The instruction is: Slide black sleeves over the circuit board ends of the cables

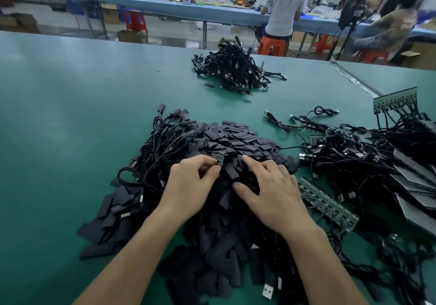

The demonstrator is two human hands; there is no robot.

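Black sleeves (236, 143) lie heaped near centre, tangled with cables (160, 144). Left hand (191, 183) pinches a small circuit board (220, 160) over the heap; right hand (271, 193) rests there, fingers spread, gripping nothing. Overlapping sleeves could make it lift several at once.

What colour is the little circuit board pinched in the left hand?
Green: the small circuit board in the left hand shows best in the head view.

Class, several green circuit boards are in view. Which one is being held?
The small single board pinched by the left hand; the near strip and the far strip, both at the right, are unheld.
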